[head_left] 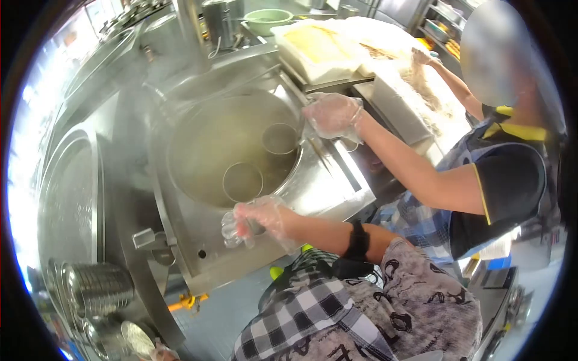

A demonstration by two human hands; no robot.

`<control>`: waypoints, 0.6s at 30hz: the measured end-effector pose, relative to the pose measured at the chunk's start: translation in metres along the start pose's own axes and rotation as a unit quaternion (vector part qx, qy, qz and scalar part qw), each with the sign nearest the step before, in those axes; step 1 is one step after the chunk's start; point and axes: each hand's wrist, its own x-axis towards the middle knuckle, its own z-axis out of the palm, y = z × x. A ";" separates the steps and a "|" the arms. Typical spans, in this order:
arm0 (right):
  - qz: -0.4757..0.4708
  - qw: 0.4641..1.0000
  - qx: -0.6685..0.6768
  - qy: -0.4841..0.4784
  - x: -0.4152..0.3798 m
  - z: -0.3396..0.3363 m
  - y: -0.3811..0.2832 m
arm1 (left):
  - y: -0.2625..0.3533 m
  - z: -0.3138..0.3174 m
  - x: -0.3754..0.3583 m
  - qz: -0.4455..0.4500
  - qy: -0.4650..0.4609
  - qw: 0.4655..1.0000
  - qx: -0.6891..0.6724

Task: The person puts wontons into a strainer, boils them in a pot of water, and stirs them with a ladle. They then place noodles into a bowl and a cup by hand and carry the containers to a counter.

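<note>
A large round pot [198,144] of cloudy, steaming liquid is set into the steel counter. Two round strainers sit in it, a near one [242,182] and a far one [280,138]. My gloved right hand [262,219] is closed at the pot's near rim, its fingers curled round the near strainer's handle. At the bottom edge my gloved left hand [164,353] shows only in part, closed at the side of a small bowl [138,338] with pale white food in it. A co-worker's gloved hand [334,114] is at the pot's right rim, by the far strainer.
The co-worker [500,174] stands close on my right, one hand reaching toward a white tub [319,48] area. Left are a second round vessel [69,192] and stacked metal bowls [99,289]. A green basin [268,21] stands at the back. Steam blurs the far left.
</note>
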 end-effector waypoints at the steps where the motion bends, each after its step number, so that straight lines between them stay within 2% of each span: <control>1: 0.021 0.999 0.021 0.014 0.005 0.003 0.000 | 0.001 0.004 -0.004 0.010 0.028 0.996 0.087; 4: 0.041 0.996 0.026 0.078 0.022 -0.006 0.010 | 0.005 0.017 -0.024 0.024 0.090 0.958 0.270; 7: 0.016 0.994 0.068 0.083 0.031 -0.020 0.011 | 0.024 0.035 -0.061 0.050 0.079 0.939 0.331; 8: 0.014 0.994 0.070 0.088 0.026 -0.020 0.000 | 0.039 0.046 -0.080 0.093 0.088 0.964 0.235; 9: 0.039 0.995 -0.031 0.081 0.021 -0.020 -0.013 | 0.058 0.061 -0.101 0.135 0.047 0.988 0.058; 10: 0.063 0.986 -0.134 0.073 0.014 -0.019 -0.031 | 0.082 0.077 -0.125 0.145 -0.029 0.976 -0.159; 11: 0.063 0.986 -0.132 0.078 0.003 -0.013 -0.050 | 0.109 0.091 -0.148 0.133 -0.102 0.940 -0.297; 12: 0.041 0.942 -0.317 0.103 -0.010 -0.005 -0.070 | 0.137 0.101 -0.175 0.120 -0.167 0.900 -0.384; 13: 0.021 0.862 -0.490 0.126 -0.017 -0.004 -0.082 | 0.158 0.115 -0.182 0.156 -0.246 0.887 -0.358; 14: 0.021 0.862 -0.489 0.132 -0.017 -0.010 -0.085 | 0.178 0.127 -0.189 0.191 -0.323 0.866 -0.330; 15: -0.170 0.790 -0.565 0.169 -0.015 -0.020 -0.085 | 0.199 0.138 -0.202 0.211 -0.367 0.848 -0.320; 16: -0.352 0.677 -0.616 0.197 -0.011 -0.032 -0.085 | 0.218 0.147 -0.216 0.230 -0.411 0.826 -0.310; 17: -0.509 0.749 -0.408 0.116 0.018 -0.053 -0.085 | 0.238 0.152 -0.229 0.246 -0.445 0.811 -0.290; 18: -0.627 0.760 -0.167 0.028 0.045 -0.076 -0.089 | 0.254 0.156 -0.241 0.261 -0.479 0.794 -0.268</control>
